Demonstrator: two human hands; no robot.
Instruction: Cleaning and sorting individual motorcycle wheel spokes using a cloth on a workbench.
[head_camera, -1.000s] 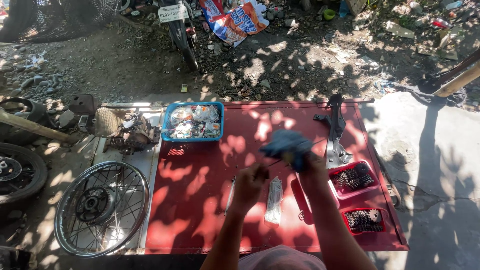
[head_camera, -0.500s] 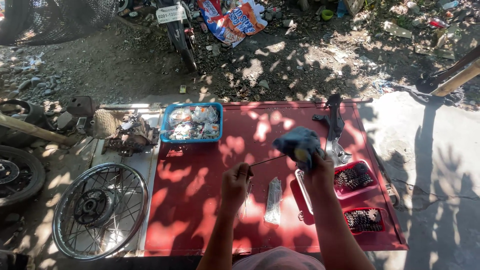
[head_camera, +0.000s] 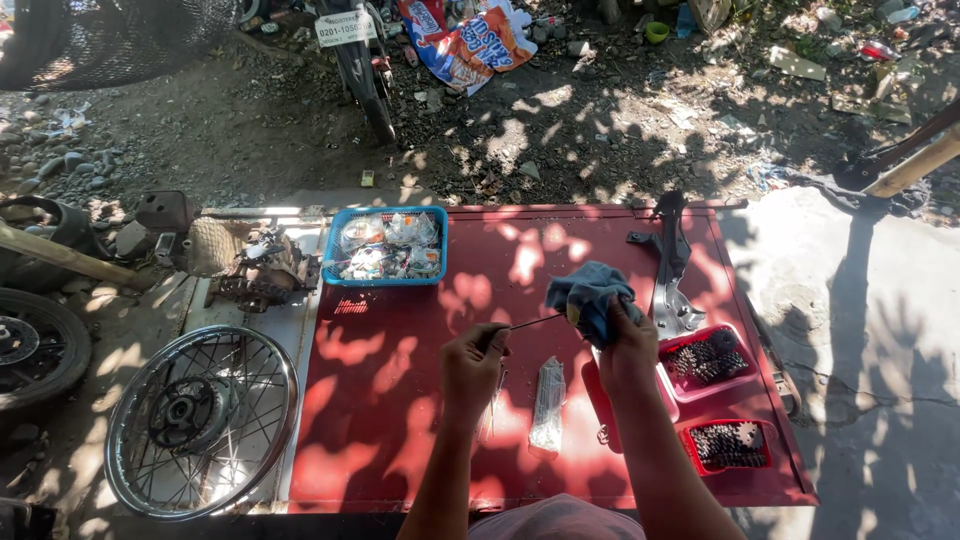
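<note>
Over the middle of the red surface (head_camera: 400, 400), the left hand (head_camera: 472, 358) pinched one end of a thin spoke (head_camera: 535, 322). The right hand (head_camera: 628, 345) was closed around a blue rag (head_camera: 590, 295) wrapped over the spoke's other end. A clear packet (head_camera: 547, 405) lay on the surface below the hands. Two red trays (head_camera: 690, 388) of small dark parts sat by the right edge, and a blue basket (head_camera: 385, 245) stood at the far left corner. A spoked wheel (head_camera: 200, 420) lay on the ground beside the left edge.
</note>
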